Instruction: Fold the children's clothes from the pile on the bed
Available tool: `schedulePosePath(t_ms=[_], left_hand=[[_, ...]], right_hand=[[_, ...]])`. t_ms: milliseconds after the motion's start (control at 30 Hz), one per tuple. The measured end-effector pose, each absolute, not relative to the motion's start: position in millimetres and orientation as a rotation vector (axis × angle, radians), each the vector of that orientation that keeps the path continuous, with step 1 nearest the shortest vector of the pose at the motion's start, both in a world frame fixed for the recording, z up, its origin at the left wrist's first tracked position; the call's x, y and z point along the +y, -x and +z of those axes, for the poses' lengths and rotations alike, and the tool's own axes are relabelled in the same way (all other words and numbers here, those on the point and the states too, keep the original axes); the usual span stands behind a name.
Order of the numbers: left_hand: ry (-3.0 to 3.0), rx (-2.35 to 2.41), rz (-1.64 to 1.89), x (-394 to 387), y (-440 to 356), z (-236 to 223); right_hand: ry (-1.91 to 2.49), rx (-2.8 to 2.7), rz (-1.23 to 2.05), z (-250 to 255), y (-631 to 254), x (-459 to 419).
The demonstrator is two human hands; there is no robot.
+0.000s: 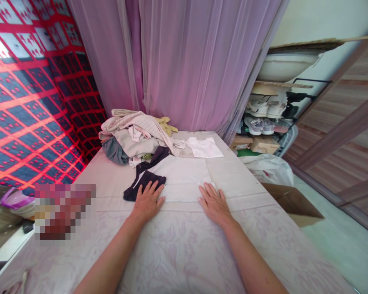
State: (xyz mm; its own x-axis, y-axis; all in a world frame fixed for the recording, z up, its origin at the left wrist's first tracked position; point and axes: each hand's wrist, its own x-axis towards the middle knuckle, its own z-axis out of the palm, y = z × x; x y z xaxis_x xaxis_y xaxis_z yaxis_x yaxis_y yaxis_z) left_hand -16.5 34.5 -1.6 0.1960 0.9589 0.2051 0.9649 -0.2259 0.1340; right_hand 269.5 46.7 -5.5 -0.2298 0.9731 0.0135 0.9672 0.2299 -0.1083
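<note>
While our left hand point(147, 200) rests on the dark sleeve point(145, 181) and touches the white cloth beside it, our right hand point(214, 203) rests on the opposite, plain end of the shirt point(184, 175). Both of our palms face down, with the fingers loosely spread and released: we press lightly on the cloth and pinch none of it.

The shirt lies flat on the bed point(171, 249), just ahead of our wrists, and most of it reaches away from us, beyond our fingertips. Its long axis runs crosswise, from the dark part on our left to the white edge on our right, so its near edge spans the gap between our hands. The sleeve is nearer our left hand, and the plain end nearer our right. The dark trim point(156, 157) sits past our left fingers, on the far side.

Beyond the shirt, to the left, we see a heap of clothes point(138, 132), close against its dark trim. A small white top point(206, 148) lies flat past the far right corner, in front of the curtain point(184, 65).
</note>
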Motion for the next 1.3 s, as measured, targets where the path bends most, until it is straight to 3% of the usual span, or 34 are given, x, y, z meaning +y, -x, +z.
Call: schedulePosePath(t_ms=[1300], left_hand=[[2.059,-2.218,-0.765,16,23,2]], right_hand=[[1.917,-2.159,-0.210,-33,-287,51]])
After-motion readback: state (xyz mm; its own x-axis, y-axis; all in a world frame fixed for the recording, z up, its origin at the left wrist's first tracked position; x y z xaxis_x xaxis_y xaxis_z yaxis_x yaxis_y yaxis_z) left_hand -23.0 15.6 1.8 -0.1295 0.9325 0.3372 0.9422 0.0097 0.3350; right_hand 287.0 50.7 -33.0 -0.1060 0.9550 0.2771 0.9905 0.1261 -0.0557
